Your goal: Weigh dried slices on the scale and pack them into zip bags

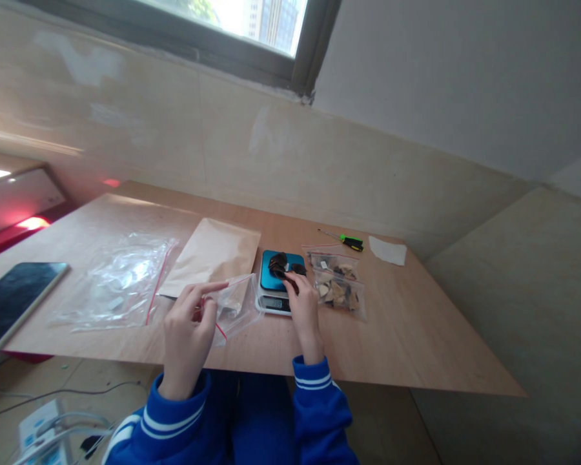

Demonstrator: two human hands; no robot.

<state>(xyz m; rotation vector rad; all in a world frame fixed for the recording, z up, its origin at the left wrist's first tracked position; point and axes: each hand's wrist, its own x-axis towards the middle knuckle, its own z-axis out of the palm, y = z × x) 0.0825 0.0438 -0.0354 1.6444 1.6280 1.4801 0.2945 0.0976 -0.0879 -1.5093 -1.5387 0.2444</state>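
My left hand (188,329) pinches the opening of a clear zip bag (244,316) with a red seal line. The bag's lower part rests on the table up against a small digital scale (262,302). On the scale's blue plate lie several dark brown, glossy flat pieces (277,262), whose kind I cannot make out. My right hand (303,307) reaches over the scale, thumb and fingers closed on one of the dark pieces at the plate's front. The figures on the display are too small to read.
Right of the scale lie two zip bags (339,294) of brown and tan pieces. Behind them are a green-black screwdriver (351,242) and a white paper scrap (387,250). On the left are a kraft paper bag (213,248), clear plastic bags (121,284) and a phone (17,303).
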